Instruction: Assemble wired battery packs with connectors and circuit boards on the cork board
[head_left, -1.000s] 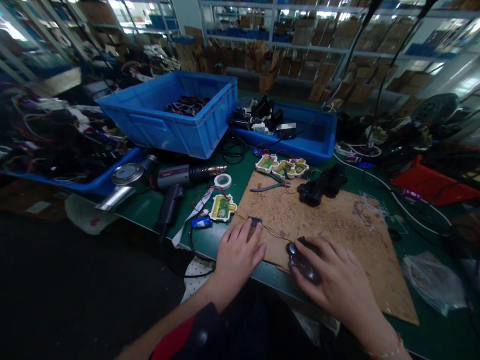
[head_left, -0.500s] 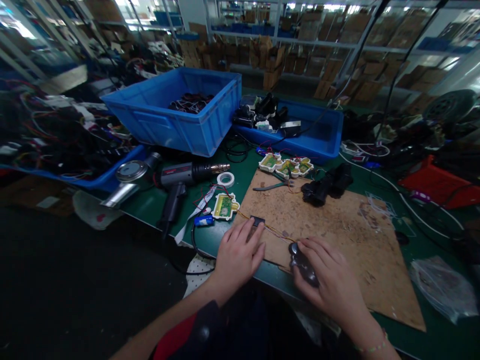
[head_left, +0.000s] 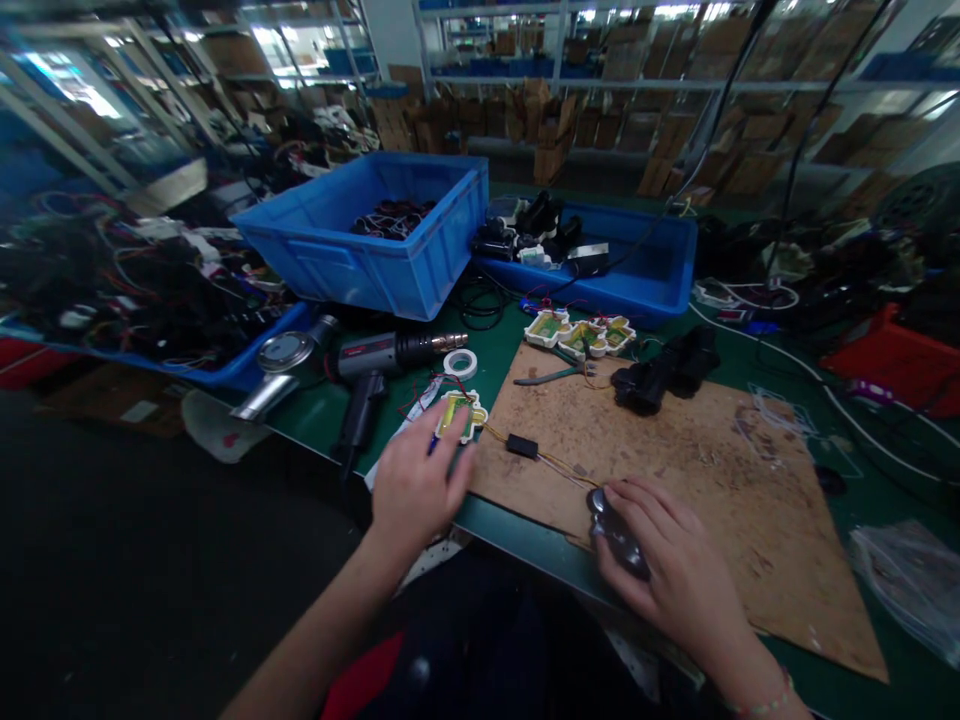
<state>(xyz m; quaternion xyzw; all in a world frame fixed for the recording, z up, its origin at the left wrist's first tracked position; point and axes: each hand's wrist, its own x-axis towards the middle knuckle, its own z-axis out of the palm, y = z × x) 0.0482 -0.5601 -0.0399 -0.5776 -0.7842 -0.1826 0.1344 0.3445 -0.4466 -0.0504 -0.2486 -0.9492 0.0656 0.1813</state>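
Note:
My right hand (head_left: 671,545) is wrapped over a glossy black plastic casing (head_left: 621,540) at the near edge of the brown board (head_left: 675,450). Thin yellow and white wires (head_left: 562,468) run from that casing through a small black sleeve (head_left: 522,446) to a white housing with a green circuit board (head_left: 471,418). My left hand (head_left: 420,475) is over the near left side of this housing, fingers stretched and slightly apart, holding nothing that I can see. Its fingers hide part of the housing; whether they touch it I cannot tell. A blue part beneath is mostly covered.
A heat gun (head_left: 367,365) lies on the left beside a roll of white tape (head_left: 460,364). Pliers (head_left: 551,375), more white housings (head_left: 585,338) and black casings (head_left: 664,370) lie behind. Blue bins (head_left: 405,270) stand at the back; a plastic bag (head_left: 911,580) lies right.
My left hand has moved left, off the small black sleeve and over to the white housing. My right hand stays on the black casing. The view has shifted slightly.

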